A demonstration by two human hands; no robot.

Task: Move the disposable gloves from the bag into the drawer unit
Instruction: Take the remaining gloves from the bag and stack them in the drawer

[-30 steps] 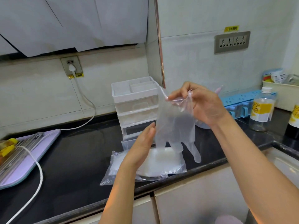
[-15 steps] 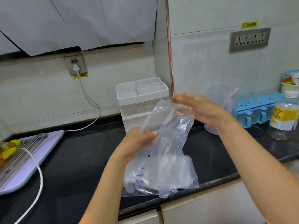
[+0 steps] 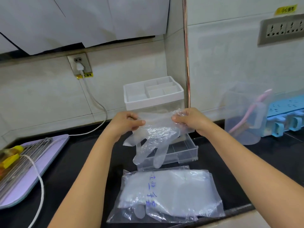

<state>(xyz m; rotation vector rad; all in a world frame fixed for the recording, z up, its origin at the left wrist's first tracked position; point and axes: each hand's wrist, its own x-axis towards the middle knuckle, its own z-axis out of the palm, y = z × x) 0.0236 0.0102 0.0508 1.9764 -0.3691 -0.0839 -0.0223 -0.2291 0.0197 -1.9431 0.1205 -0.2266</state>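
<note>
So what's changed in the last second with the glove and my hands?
The left hand has taken hold of the glove, so both hands now pinch its cuff, lowered over the open drawer. The right hand kept its grip. The bag still lies on the counter; the drawer unit is unmoved.

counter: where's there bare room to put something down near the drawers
Widest bare counter lies between the purple tray and the glove bag. A smaller strip runs right of the open drawer, in front of the clear jug. Crowded in the middle: the bag sits right before the drawer.
</note>
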